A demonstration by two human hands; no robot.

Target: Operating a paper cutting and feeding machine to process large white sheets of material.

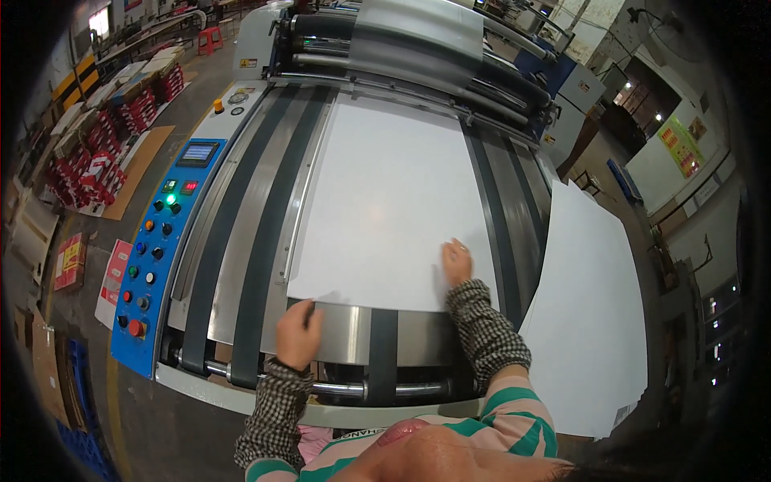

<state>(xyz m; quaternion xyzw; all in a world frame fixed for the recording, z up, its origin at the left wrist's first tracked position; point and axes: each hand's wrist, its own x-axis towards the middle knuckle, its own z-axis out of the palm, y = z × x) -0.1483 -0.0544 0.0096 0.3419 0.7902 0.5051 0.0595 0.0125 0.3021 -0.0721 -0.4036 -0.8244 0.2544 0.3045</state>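
Observation:
A large white sheet lies flat on the feed table of a machine, reaching up to its rollers. My left hand is at the sheet's near left corner, thumb and fingers slightly apart with a small dark patch between them; whether it touches the edge is unclear. Over the sheet's near right part is my right hand, fingers loosely bent and parted, with nothing visible in them. Dark belts run along the metal table on both sides of the sheet.
A blue control panel with buttons and a small screen flanks the table on the left. A stack of large white sheets stands at the right. Rollers span the far end. Red-and-white bundles sit on the floor at left.

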